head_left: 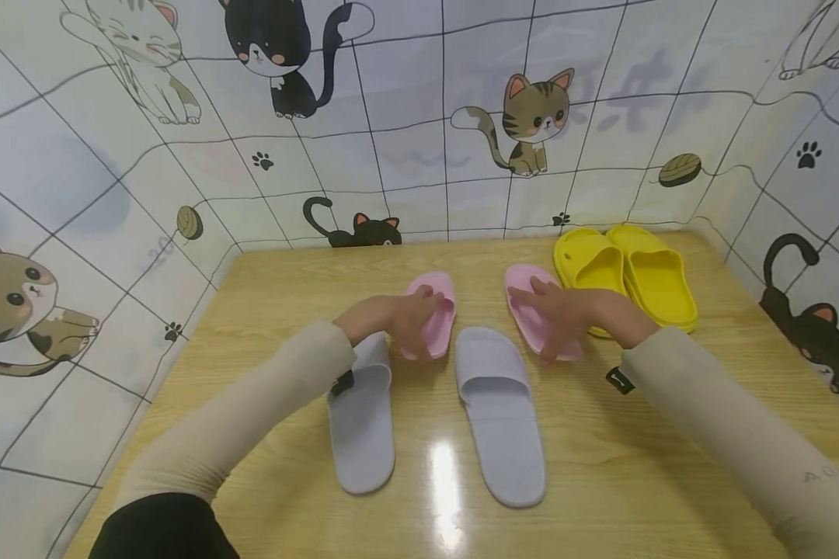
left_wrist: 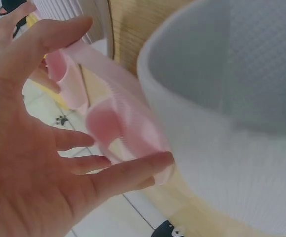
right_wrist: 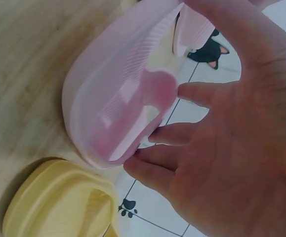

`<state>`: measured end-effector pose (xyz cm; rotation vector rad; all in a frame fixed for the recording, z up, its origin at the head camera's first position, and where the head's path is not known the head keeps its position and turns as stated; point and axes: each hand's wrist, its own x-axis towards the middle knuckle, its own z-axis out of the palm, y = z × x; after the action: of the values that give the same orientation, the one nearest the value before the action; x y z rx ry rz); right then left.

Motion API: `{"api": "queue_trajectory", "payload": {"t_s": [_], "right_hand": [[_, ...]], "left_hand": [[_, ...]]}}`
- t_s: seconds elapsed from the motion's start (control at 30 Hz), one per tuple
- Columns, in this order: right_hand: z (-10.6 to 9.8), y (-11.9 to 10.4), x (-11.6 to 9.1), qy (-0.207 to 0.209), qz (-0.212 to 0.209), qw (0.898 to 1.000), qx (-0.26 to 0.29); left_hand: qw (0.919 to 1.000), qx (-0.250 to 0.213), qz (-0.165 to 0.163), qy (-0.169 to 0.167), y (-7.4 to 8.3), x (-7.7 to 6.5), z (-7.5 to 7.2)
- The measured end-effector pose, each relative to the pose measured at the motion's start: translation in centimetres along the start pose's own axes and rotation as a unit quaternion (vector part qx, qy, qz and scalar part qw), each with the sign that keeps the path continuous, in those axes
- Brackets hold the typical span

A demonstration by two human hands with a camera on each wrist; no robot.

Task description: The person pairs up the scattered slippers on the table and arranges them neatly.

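Observation:
Two small pink slippers lie on the wooden tabletop, one by each hand. Over the left pink slipper (head_left: 447, 310) my left hand (head_left: 409, 320) is spread, its fairly straight fingers (left_wrist: 128, 174) at one end and the thumb near the other. My right hand (head_left: 562, 310) spans the right pink slipper (head_left: 524, 275) in much the same way; its fingertips (right_wrist: 155, 173) touch the strap side and its thumb lies by the opposite end. Closer to me are a left white slipper (head_left: 362, 442) and a right white slipper (head_left: 506, 442), set apart, toes pointing away.
A pair of yellow slippers (head_left: 660, 291) stands side by side at the back right, close to the right hand. A white wall (head_left: 405, 178) with cat drawings and grid lines rises behind and at both sides of the wooden table (head_left: 287, 287). Light glares on its front middle.

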<state>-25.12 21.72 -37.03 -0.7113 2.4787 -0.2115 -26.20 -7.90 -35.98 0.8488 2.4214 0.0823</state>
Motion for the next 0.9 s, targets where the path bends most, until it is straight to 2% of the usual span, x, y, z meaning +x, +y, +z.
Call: {"api": "queue_trajectory", "payload": {"t_s": [0.1, 0.27, 0.5, 0.63, 0.9], "right_hand": [[-0.6, 0.4, 1.1, -0.004, 0.004, 1.000, 0.004], [-1.8, 1.1, 2.7, -0.007, 0.011, 1.000, 0.022], [-3.1, 2.4, 3.7, -0.022, 0.039, 0.998, 0.050], [-3.2, 2.7, 4.1, -0.013, 0.057, 0.996, 0.061], [-3.1, 2.8, 4.5, 0.018, 0.064, 0.996, 0.053]], "left_hand": [[0.9999, -0.012, -0.004, -0.006, -0.4, 0.8, -0.6], [0.9976, -0.062, -0.025, -0.015, -0.7, 2.1, -1.5], [0.9925, -0.113, -0.046, -0.014, 0.2, 4.3, -2.5], [0.9919, -0.115, -0.053, -0.013, 0.6, 5.3, -2.9], [0.9914, -0.113, -0.066, 0.005, 1.7, 7.0, -3.5]]}}
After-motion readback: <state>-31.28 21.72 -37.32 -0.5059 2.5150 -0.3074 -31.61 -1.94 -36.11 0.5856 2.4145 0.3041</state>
